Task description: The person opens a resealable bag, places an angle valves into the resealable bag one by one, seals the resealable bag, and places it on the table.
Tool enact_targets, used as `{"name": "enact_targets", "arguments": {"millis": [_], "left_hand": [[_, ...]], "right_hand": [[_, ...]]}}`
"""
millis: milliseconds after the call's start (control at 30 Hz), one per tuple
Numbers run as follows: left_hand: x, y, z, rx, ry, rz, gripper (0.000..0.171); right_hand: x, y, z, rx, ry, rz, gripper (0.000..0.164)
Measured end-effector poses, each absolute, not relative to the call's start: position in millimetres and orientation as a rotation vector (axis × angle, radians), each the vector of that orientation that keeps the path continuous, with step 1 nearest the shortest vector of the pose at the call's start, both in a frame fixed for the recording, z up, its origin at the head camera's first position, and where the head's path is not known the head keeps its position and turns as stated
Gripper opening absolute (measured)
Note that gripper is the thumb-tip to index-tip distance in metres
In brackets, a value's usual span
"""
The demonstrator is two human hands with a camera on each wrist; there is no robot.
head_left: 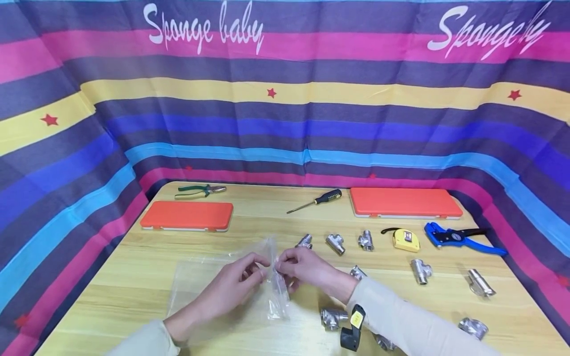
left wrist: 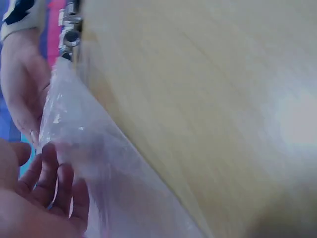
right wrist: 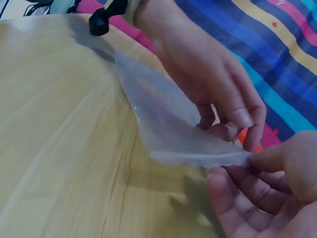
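Note:
A clear plastic zip bag point(head_left: 200, 277) is held a little above the table, its mouth edge standing upright between the two hands. My right hand point(head_left: 307, 269) pinches that edge between thumb and fingers; the right wrist view shows the bag point(right wrist: 153, 109) stretching away from this pinch point(right wrist: 267, 183). On the other side, my left hand point(head_left: 227, 284) is at the bag with loosely bent fingers, thumb and index apart. Those fingers point(left wrist: 47, 183) lie close against the film in the left wrist view, and no firm grip shows there.
Several metal pipe tees point(head_left: 336, 243) are spread over the right half of the table point(head_left: 111, 277). Farther back lie pliers point(head_left: 202, 190), a screwdriver point(head_left: 316, 200), two red cases point(head_left: 187, 215), a yellow tape measure point(head_left: 406, 240) and a blue wire stripper point(head_left: 463, 238). A striped curtain surrounds the table.

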State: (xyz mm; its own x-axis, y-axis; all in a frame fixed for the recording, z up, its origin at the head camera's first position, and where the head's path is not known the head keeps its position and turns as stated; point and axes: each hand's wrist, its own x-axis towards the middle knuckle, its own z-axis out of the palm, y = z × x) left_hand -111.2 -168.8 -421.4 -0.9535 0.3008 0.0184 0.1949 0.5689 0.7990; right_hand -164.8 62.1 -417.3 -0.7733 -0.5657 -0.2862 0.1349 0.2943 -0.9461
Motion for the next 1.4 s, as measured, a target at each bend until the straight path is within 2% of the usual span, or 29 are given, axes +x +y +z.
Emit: {"name": "enact_targets", "arguments": {"millis": [167, 333, 933, 1167, 1400], "left_hand": [[-118, -170, -421, 0.320, 2.339, 1.579, 0.031], [-123, -169, -424, 0.284, 2.195, 1.669, 0.034], [-125, -171, -424, 0.176, 2.117, 1.745, 0.025], [-124, -171, -424, 0.158, 2.153, 1.689, 0.034], [-123, -172, -425, 0.133, 2.135, 1.727, 0.026]], "right_hand": [[-164, 60, -419, -0.403, 1.964, -1.519, 0.017], [-164, 56, -420, -0.440, 1.984, -1.507, 0.017], [-163, 57, -418, -0.385, 1.886, -1.549, 0.010], [-163, 54, -419, -0.383, 1.908, -1.541, 0.014], [-164, 52, -419, -0.360, 1.898, -1.558, 0.015]]}}
